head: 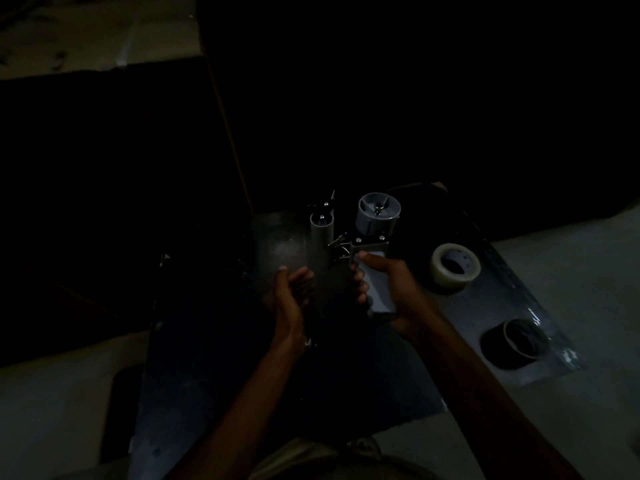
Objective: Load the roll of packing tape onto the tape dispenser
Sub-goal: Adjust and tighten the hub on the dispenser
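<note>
Head cam's super dark: right hand [391, 289] grips the grey plastic tape dispenser's [367, 244] handle, left hand [291, 299] steadies its dark side, curl unclear. Its hub [378, 213] sits bare. Clear packing tape roll [454, 268] lies untouched nearby right, so loading hasn't started I'd say.

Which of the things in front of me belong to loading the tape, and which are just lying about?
For the job:
- tape dispenser, held by the right hand at its handle, the left hand beside it
- clear roll of packing tape, lying apart to the right
- empty hub on the dispenser

Lying about:
- dark roll
- cardboard box
</note>
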A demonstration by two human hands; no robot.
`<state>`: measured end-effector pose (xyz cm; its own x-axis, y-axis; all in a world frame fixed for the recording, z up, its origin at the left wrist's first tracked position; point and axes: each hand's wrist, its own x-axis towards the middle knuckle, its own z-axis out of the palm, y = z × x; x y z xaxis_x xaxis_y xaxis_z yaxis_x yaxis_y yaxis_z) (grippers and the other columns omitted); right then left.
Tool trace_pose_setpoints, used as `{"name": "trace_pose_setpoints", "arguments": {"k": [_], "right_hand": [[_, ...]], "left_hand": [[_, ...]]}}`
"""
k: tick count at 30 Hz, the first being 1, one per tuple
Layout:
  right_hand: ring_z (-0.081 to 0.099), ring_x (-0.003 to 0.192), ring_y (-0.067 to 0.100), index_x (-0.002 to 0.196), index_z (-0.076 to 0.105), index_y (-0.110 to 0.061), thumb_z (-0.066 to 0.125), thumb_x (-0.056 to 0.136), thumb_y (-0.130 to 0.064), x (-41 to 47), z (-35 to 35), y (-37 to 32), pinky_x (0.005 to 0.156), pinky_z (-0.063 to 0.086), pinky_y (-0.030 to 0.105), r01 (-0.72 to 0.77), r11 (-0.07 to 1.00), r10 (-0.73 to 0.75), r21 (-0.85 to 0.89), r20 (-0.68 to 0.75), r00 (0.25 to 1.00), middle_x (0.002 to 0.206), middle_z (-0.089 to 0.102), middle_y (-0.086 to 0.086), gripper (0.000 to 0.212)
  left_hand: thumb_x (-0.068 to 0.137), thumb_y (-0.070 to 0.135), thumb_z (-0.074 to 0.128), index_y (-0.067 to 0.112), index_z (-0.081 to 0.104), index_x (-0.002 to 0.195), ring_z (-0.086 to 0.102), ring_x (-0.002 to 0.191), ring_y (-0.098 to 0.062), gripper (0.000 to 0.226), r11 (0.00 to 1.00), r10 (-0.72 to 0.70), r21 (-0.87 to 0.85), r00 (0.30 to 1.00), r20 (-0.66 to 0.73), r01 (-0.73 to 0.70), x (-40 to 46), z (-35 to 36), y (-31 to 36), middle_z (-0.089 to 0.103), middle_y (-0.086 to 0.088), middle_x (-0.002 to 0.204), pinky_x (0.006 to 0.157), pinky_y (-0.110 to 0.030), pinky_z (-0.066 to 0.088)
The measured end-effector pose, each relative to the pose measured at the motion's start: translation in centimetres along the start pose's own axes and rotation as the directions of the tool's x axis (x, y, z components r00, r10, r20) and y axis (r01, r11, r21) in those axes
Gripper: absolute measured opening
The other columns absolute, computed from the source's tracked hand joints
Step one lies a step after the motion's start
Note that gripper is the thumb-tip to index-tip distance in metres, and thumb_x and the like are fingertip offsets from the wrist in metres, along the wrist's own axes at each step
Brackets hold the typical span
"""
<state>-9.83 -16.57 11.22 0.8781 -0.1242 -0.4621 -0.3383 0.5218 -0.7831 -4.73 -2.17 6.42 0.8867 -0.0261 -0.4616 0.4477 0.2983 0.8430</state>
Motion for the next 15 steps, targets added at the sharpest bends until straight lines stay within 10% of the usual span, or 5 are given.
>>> {"name": "trace_pose_setpoints", "arguments": {"k": [15], "right_hand": [[0.051, 0.042, 0.015, 0.080, 0.060, -0.005, 0.061, 0.085, -0.021, 5.3, -3.9, 9.3, 0.039, 0.040, 0.022, -0.188, 0.981, 0.180, -0.058, -0.123, 0.976, 0.059, 0.056, 0.004, 0.017]], "left_hand": [[0.099, 0.032, 0.037, 0.010, 0.065, 0.087, 0.062, 0.064, -0.013, 0.037, 0.991, -0.037, 0.126, 0.996, -0.084, 0.048, 4.4, -5.4, -4.1, 0.066, -0.005, 0.083, 0.060, -0.026, 0.044]]}}
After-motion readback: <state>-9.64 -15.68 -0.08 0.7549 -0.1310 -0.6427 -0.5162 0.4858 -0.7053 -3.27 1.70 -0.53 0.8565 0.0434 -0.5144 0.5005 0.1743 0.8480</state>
